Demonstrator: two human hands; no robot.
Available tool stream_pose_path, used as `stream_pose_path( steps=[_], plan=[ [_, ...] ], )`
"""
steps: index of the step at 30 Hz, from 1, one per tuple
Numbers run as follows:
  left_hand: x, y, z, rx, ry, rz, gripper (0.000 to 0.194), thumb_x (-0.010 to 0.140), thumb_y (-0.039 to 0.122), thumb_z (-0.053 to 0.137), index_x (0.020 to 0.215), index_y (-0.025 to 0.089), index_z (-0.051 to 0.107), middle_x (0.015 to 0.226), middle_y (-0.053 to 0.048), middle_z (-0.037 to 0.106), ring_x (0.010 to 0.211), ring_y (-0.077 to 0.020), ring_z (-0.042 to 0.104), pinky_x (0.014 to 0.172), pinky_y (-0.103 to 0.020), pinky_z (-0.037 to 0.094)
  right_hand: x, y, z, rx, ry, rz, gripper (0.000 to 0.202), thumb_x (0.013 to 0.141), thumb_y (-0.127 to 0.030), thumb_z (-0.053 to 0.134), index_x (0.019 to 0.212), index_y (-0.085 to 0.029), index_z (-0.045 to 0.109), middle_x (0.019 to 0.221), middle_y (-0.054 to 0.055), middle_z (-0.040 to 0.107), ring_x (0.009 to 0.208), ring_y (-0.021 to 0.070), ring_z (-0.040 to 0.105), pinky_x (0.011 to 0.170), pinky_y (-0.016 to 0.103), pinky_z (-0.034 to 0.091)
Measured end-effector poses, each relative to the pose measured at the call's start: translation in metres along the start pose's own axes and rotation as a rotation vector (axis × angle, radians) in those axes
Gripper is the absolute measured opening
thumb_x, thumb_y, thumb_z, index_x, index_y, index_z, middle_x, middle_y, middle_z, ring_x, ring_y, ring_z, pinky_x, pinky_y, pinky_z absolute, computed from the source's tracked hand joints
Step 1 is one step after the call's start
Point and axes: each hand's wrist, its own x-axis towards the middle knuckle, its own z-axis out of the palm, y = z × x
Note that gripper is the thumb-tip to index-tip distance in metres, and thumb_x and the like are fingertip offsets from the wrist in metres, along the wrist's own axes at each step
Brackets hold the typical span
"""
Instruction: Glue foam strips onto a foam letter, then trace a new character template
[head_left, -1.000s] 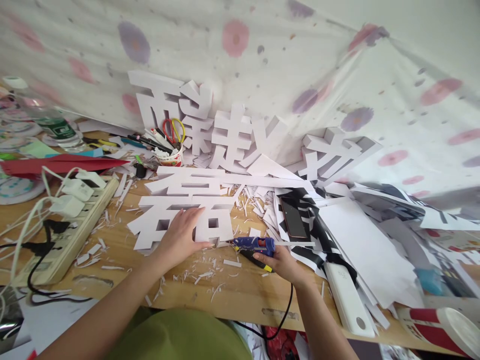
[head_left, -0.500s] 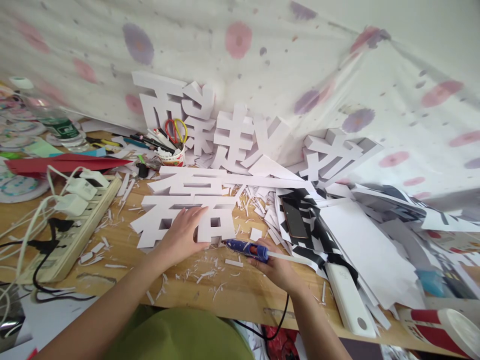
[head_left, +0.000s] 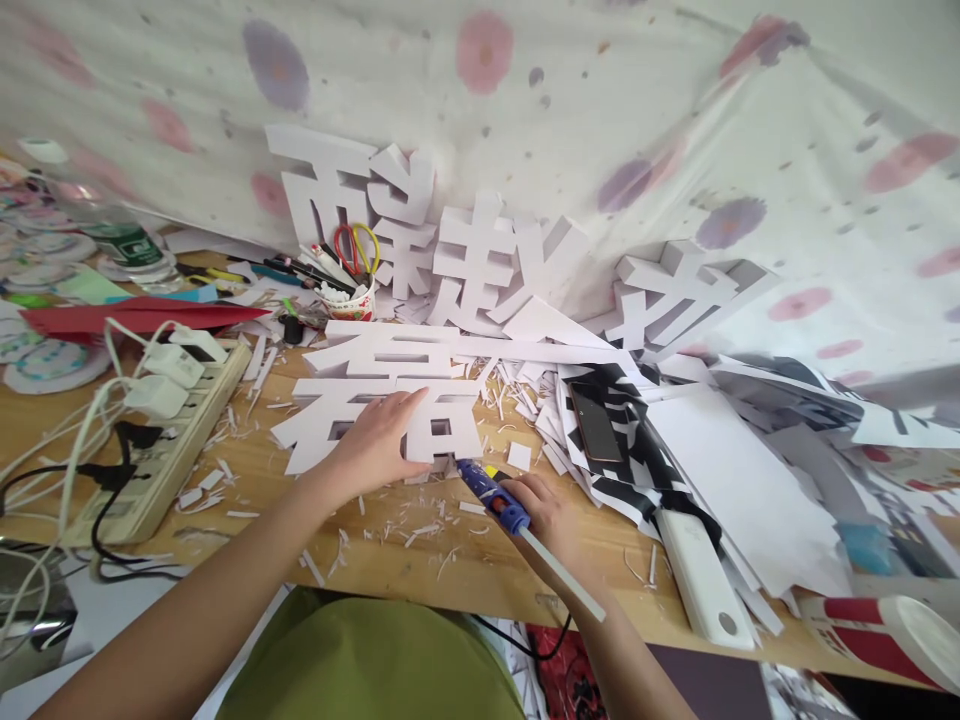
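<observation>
A white three-dimensional paper character (head_left: 459, 430) lies on the wooden table in front of me. My left hand (head_left: 379, 437) grips its lower part, fingers over the top and thumb at the near edge. In my right hand (head_left: 544, 515) is a blue hot glue gun (head_left: 491, 497), its nozzle at the character's near right edge. A pale glue stick (head_left: 562, 577) juts from the gun's back end. Where the nozzle meets the paper is too small to make out. Just right of the character lies a small white paper square (head_left: 519, 456).
More white paper characters (head_left: 476, 262) lean against the flowered curtain. A power strip (head_left: 184, 430) with chargers is at left. A cup with scissors (head_left: 352, 300), a phone (head_left: 596, 420), a white device (head_left: 701, 580) and paper sheets (head_left: 739, 490) surround the work; scraps litter the table.
My right hand has turned the glue gun, so its back end now points down toward me and its nozzle up-left. My left hand keeps its hold on the character. The view has shifted slightly.
</observation>
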Motion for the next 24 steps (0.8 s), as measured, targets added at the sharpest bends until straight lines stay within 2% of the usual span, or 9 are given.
stream_pose_path(
  steps=[6, 14, 18, 24],
  plan=[
    [0.000, -0.003, 0.003, -0.012, 0.020, 0.003, 0.085, 0.063, 0.041, 0.064, 0.135, 0.021, 0.023, 0.131, -0.011, 0.043, 0.119, -0.0311, 0.039, 0.097, -0.042, 0.032, 0.001, -0.006, 0.000, -0.102, -0.083, -0.006, 0.021, 0.080, -0.023, 0.049, 0.098, -0.020, 0.059, 0.085, 0.006, 0.060, 0.078, 0.0183, 0.056, 0.064, 0.027, 0.043],
    [0.000, -0.002, 0.000, -0.041, 0.018, 0.016, 0.084, 0.062, 0.040, 0.066, 0.134, 0.023, 0.024, 0.130, -0.010, 0.045, 0.118, -0.0307, 0.041, 0.096, -0.042, 0.033, 0.003, -0.011, 0.000, -0.171, -0.085, 0.002, 0.019, 0.082, -0.025, 0.046, 0.095, -0.020, 0.059, 0.085, 0.007, 0.058, 0.079, 0.0192, 0.054, 0.064, 0.028, 0.042],
    [0.000, -0.003, 0.000, -0.037, -0.002, 0.012, 0.086, 0.062, 0.041, 0.066, 0.135, 0.021, 0.024, 0.132, -0.011, 0.043, 0.120, -0.0314, 0.039, 0.096, -0.042, 0.033, 0.003, -0.010, -0.003, -0.155, -0.104, 0.006, 0.018, 0.083, -0.025, 0.046, 0.093, -0.019, 0.059, 0.083, 0.007, 0.058, 0.076, 0.0183, 0.054, 0.062, 0.027, 0.041],
    [0.000, -0.004, -0.002, -0.029, 0.004, 0.029, 0.089, 0.061, 0.040, 0.067, 0.136, 0.023, 0.021, 0.132, -0.010, 0.043, 0.119, -0.0312, 0.040, 0.096, -0.042, 0.033, 0.002, -0.010, -0.012, -0.103, -0.121, 0.016, 0.015, 0.082, -0.026, 0.048, 0.091, -0.021, 0.059, 0.080, 0.005, 0.059, 0.072, 0.0166, 0.054, 0.059, 0.025, 0.040]
  ],
)
